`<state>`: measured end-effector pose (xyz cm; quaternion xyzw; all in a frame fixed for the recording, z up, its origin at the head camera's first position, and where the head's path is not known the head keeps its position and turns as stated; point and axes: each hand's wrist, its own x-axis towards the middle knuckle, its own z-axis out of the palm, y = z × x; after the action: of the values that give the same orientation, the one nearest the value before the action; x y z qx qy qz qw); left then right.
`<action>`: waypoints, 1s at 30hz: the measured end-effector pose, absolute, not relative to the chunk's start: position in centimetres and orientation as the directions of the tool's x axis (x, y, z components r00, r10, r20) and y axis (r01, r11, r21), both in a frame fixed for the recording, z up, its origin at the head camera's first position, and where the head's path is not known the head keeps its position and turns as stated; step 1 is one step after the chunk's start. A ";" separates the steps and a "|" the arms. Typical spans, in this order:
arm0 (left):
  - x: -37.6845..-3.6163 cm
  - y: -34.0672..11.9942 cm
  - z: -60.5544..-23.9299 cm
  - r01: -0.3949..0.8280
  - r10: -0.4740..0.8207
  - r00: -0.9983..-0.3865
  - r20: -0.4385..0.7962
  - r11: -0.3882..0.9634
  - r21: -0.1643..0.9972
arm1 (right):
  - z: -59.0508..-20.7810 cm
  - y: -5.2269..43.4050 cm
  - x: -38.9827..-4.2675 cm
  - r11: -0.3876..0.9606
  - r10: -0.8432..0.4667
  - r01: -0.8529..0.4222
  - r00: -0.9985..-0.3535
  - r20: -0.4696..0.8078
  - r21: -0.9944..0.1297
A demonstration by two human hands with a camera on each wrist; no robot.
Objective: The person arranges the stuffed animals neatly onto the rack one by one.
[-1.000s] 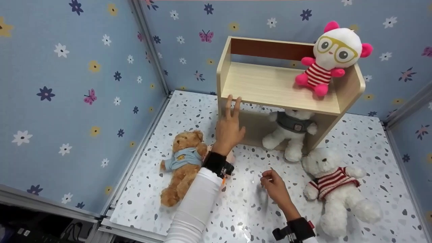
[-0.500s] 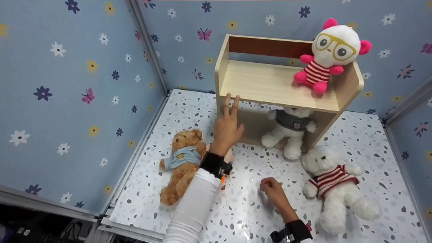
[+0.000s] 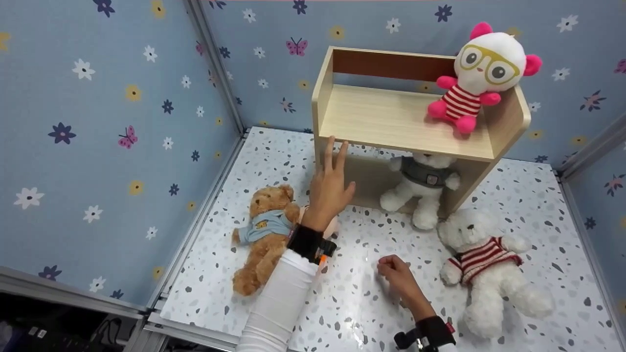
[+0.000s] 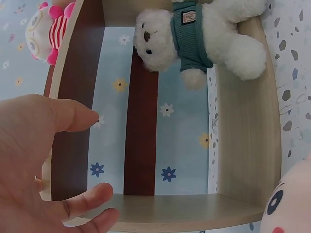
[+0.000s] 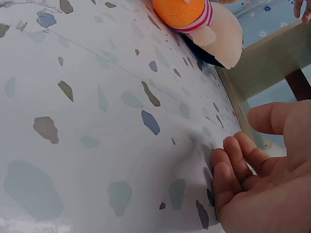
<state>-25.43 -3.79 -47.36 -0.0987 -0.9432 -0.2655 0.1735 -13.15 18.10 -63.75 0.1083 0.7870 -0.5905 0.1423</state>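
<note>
One shelf [image 3: 381, 115] (wooden) before left hand [image 3: 330, 189]

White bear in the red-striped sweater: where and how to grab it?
I'd grip the bear round its torso, over the striped sweater, from above, likely with the right hand. It lies on its back, limbs splayed, nothing covering the middle. The head end looks tighter, being close to the shelf.
</note>
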 end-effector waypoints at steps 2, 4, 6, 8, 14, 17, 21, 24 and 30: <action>-25.1 -3.8 -47.8 0.267 0.084 -0.926 0.367 0.834 0.483 | -63.7 18.0 -13.1 0.289 0.007 0.341 -0.935 -0.354 -0.895; -24.8 -3.7 -48.4 0.248 0.072 -0.935 0.347 0.833 0.495 | -63.8 18.1 -13.1 0.295 0.012 0.347 -0.933 -0.360 -0.890; -24.3 -3.7 -49.1 0.226 0.067 -0.948 0.312 0.832 0.507 | -63.9 18.1 -13.2 0.296 0.009 0.345 -0.933 -0.359 -0.891; -23.9 -3.8 -50.0 0.209 0.070 -0.957 0.281 0.838 0.504 | -64.0 18.1 -13.2 0.295 0.007 0.346 -0.933 -0.361 -0.890; -22.5 -4.3 -52.9 0.188 0.084 -0.969 0.231 0.856 0.482 | -64.1 18.0 -13.2 0.301 0.001 0.349 -0.931 -0.366 -0.887; -21.8 -4.8 -54.1 0.163 0.055 -0.972 0.227 0.858 0.488 | -63.9 18.0 -13.1 0.299 -0.003 0.350 -0.930 -0.367 -0.888; -20.9 -5.4 -55.6 0.115 -0.003 -0.974 0.227 0.855 0.505 | -63.7 18.0 -13.0 0.304 -0.010 0.351 -0.928 -0.372 -0.886; -20.1 -5.8 -56.5 0.111 -0.028 -0.969 0.246 0.839 0.533 | -63.7 18.0 -13.0 0.307 -0.015 0.352 -0.927 -0.374 -0.884; -18.4 -6.0 -58.3 0.143 -0.039 -0.956 0.292 0.805 0.575 | -64.0 17.4 -13.1 0.310 -0.015 0.349 -0.928 -0.371 -0.885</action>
<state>-18.44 -5.96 -58.28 -0.0278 -0.9388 -0.3108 0.1462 -13.06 17.43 -63.96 0.1052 0.7938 -0.5780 0.1572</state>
